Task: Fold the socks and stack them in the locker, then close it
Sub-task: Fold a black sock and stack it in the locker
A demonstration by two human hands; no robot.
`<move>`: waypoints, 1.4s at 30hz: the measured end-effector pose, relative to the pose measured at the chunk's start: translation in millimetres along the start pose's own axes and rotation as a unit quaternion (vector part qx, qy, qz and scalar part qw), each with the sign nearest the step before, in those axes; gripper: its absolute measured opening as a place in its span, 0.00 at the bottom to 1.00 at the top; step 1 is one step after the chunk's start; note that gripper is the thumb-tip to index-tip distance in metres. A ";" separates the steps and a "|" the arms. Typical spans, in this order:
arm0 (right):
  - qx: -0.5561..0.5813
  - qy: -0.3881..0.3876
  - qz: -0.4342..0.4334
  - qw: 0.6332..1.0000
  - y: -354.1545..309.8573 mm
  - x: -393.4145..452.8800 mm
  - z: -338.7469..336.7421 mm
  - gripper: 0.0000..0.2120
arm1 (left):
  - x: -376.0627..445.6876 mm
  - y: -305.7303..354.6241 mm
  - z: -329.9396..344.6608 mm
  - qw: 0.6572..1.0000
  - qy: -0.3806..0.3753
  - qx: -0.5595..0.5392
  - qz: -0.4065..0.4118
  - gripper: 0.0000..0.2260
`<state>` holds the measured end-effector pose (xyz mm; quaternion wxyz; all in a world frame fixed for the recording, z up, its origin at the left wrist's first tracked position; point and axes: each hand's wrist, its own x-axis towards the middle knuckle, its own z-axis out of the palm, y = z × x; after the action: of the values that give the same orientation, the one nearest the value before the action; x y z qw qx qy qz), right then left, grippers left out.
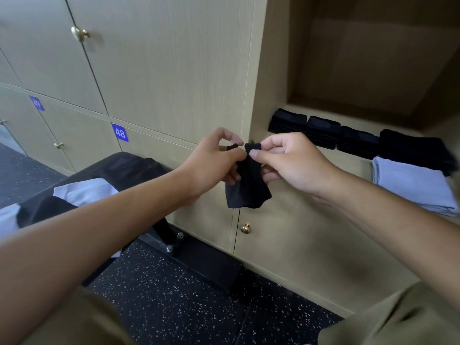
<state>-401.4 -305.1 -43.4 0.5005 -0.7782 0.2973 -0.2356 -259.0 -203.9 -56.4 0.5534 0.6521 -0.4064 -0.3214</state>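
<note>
A black sock (pixel 247 180) is being held up in mid-air, just in front of the open locker (pixel 348 113). Its top edge is being pinched by the fingers (pixel 254 153) of the right hand (pixel 291 163) and gripped by the left hand (pixel 214 160), both sets clamped on the fabric. It is hanging limp, so it is being judged light, soft and floppy. The cuff is being judged the best hold. Folded black stacks (pixel 323 129) are being kept on the shelf.

Black bench (pixel 129 168) on speckled dark floor (pixel 174 302)
</note>
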 end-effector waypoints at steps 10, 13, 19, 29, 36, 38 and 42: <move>-0.004 -0.048 -0.031 0.998 -1.9 -4.8 -6.0 0.16 | 4.1 1.6 -5.9 0.991 -0.084 -0.092 0.047 0.20; -0.012 -0.027 -0.032 0.999 6.6 0.3 -8.1 0.12 | 0.4 3.7 -6.7 0.993 -0.074 -0.053 0.076 0.17; 0.008 -0.050 -0.026 0.998 10.2 7.1 -24.1 0.13 | 4.0 7.6 -28.7 0.945 0.019 0.217 0.246 0.10; 0.074 -0.135 -0.048 0.987 14.1 9.1 -36.9 0.14 | 7.2 4.1 -38.9 0.953 -0.156 0.176 0.189 0.13; 0.067 -0.155 -0.053 0.984 15.6 9.7 -33.1 0.13 | 12.4 -2.7 -36.4 0.945 -0.198 0.184 0.183 0.16; 0.070 -0.163 -0.049 0.983 15.4 8.5 -30.5 0.12 | 14.1 -5.0 -37.0 0.947 -0.195 0.182 0.178 0.14; 0.030 -0.139 -0.058 0.988 11.9 3.7 -24.4 0.13 | 16.0 -9.5 -38.6 0.953 -0.171 0.190 0.162 0.18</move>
<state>-417.7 -327.1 -44.6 0.5453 -0.8042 0.1720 -0.1622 -216.4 -199.7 -58.3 0.3860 0.6059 -0.6486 -0.2515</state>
